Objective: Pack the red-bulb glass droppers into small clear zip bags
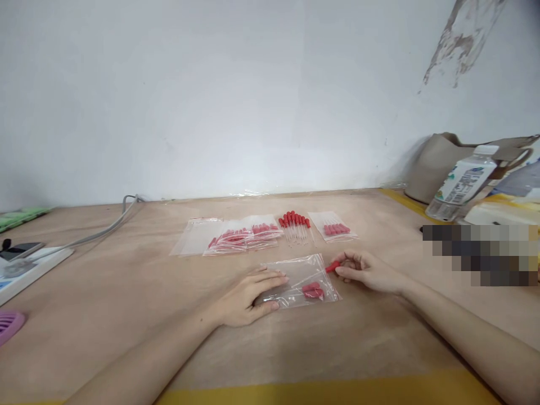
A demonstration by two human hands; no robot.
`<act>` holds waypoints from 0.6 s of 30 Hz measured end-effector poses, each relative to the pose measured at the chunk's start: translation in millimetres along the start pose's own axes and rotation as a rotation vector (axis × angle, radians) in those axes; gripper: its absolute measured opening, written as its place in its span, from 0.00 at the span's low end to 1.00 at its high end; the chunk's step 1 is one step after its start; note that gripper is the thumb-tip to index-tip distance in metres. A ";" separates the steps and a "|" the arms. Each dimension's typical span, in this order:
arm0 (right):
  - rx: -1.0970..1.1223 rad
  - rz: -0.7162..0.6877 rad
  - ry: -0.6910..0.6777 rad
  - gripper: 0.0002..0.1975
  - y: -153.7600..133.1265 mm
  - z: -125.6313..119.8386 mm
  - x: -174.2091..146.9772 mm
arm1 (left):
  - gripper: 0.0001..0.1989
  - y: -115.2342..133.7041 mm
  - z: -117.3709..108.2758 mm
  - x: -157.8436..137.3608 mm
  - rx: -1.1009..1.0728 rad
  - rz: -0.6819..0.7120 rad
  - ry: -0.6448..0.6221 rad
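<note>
A clear zip bag (287, 269) lies flat on the table in front of me, with droppers inside; their red bulbs (313, 290) are bunched near its right end. My left hand (253, 295) rests on the bag's left part, fingers stretched and thumb apart. At the bag's right edge, my right hand (358, 271) pinches a dropper by its red bulb (333, 266). That dropper's thin clear tube points left into the bag. Loose red-bulbed droppers (294, 220) lie fanned out beyond the bag.
Filled bags of droppers (236, 236) overlap at the back left, beside flat bags (194, 239). Another filled bag (334, 226) lies back right. A bottle (464, 183) leans by a beige bag (434, 163) at far right. A power strip (37, 270) with a grey cable (101, 233) sits left.
</note>
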State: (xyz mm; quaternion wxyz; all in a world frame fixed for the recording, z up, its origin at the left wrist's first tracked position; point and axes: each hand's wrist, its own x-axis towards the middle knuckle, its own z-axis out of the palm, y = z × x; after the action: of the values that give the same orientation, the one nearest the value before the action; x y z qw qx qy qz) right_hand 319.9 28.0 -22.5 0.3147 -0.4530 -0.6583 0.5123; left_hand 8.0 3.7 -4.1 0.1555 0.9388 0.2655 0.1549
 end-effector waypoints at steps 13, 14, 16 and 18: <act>-0.406 -0.337 0.008 0.13 -5.6 24.2 12.6 | 0.23 -0.9 0.3 1.5 0.023 0.001 0.003; -0.393 -0.320 0.048 0.13 -4.4 27.0 13.9 | 0.23 -1.0 0.3 1.6 0.023 0.003 0.002; -0.366 -0.288 0.132 0.13 -2.2 32.3 15.6 | 0.23 -1.6 0.6 1.6 0.023 0.009 0.004; -0.351 -0.293 0.162 0.14 -1.6 36.1 15.6 | 0.23 -2.3 1.3 1.3 0.024 0.009 0.005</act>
State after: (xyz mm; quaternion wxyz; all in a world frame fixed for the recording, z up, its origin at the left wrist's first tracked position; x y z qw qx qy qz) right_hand 281.6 28.2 -31.7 0.3539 -0.4399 -0.7686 0.3007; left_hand 8.5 6.0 -5.9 0.1429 0.9413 0.2635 0.1550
